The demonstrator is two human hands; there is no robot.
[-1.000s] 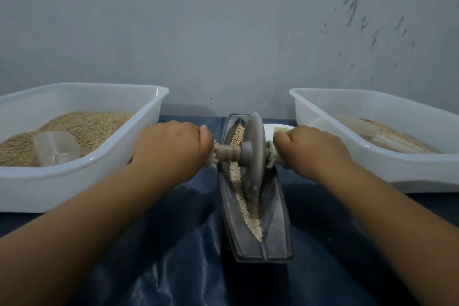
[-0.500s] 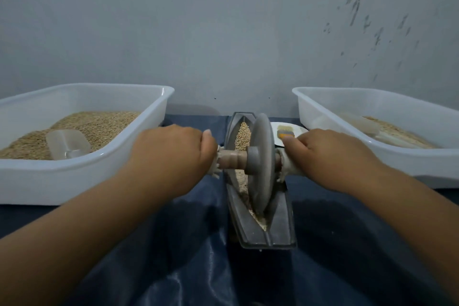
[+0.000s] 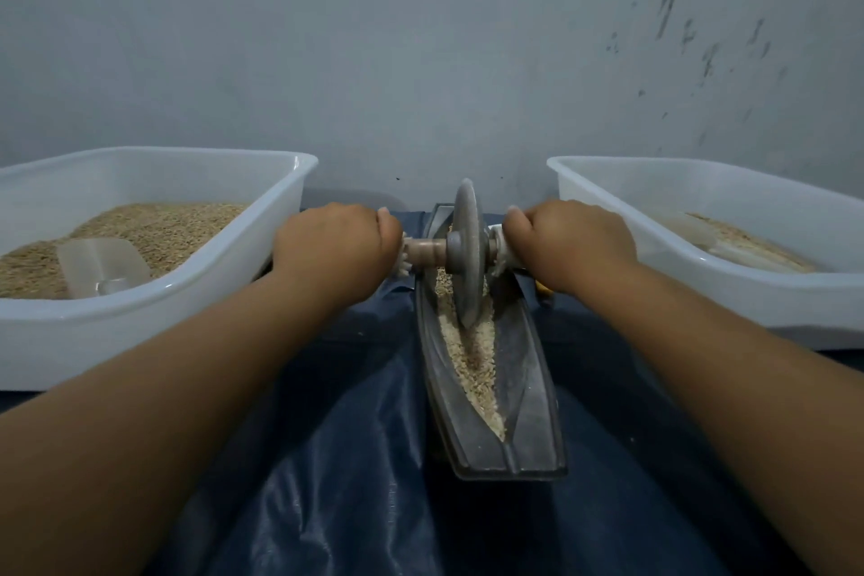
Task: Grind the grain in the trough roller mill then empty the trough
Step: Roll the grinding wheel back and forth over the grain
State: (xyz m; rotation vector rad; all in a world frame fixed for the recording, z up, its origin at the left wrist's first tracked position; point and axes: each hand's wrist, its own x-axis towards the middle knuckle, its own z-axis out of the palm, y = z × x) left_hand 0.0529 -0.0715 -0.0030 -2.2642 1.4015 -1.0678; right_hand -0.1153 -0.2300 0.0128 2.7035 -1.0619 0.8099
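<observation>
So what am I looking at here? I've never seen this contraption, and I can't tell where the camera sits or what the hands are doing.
The camera is worn on the person's head, looking down at the hands. The dark boat-shaped trough holds grain. A stone wheel on a wooden axle stands in it. The left hand and right hand each grip one axle end to roll the wheel and crush the grain. The left tub holds grain and a clear scoop; the right tub also holds some grain. All rests on a blue sheet.

grey trough [image 3: 528,393] lengthwise; grain [image 3: 472,360] inside; disc roller [image 3: 467,253] upright
</observation>
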